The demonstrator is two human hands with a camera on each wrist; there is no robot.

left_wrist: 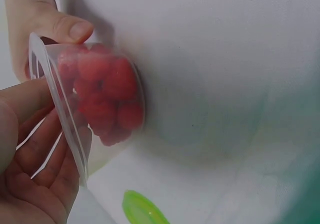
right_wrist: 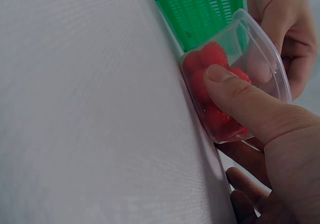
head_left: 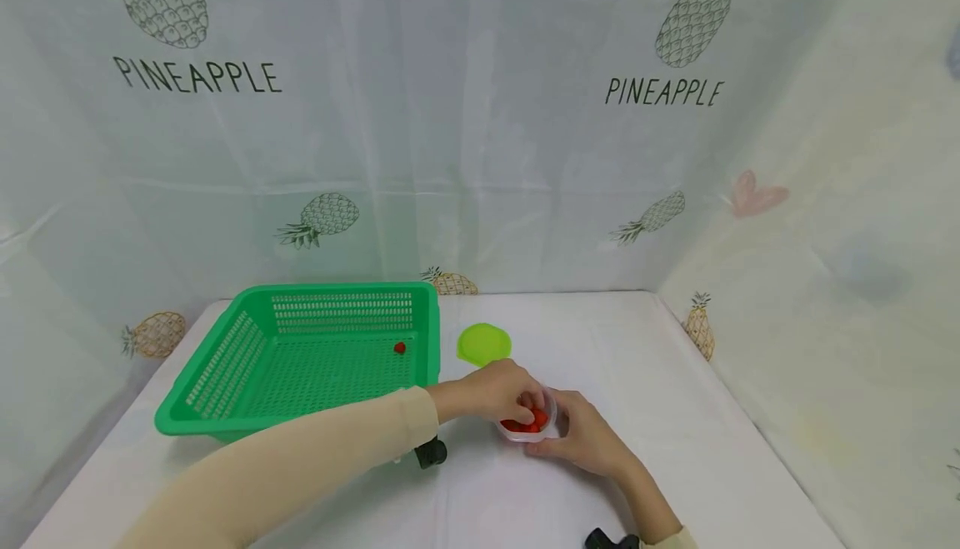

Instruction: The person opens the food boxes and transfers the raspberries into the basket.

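Note:
A clear plastic container (right_wrist: pixel 260 83) with several raspberries (left_wrist: pixel 102 88) stands on the white table. My right hand (head_left: pixel 588 436) grips it from the right, the thumb along its outer wall in the right wrist view. From the left, my left hand (head_left: pixel 498 395) reaches over the rim with its fingers and thumb inside the container. Whether those fingertips pinch a raspberry is hidden by the rim and the cloudy wall. Behind the container lies a flat lime-green lid (head_left: pixel 484 344). One more raspberry (head_left: pixel 400 348) sits inside the green basket (head_left: pixel 431 349).
The large slotted basket takes up the left side of the table (head_left: pixel 675 416), its right wall close to my left wrist. A pineapple-printed sheet (head_left: pixel 480 116) hangs behind the table's back edge. Black wrist devices (head_left: pixel 431 452) show under both forearms.

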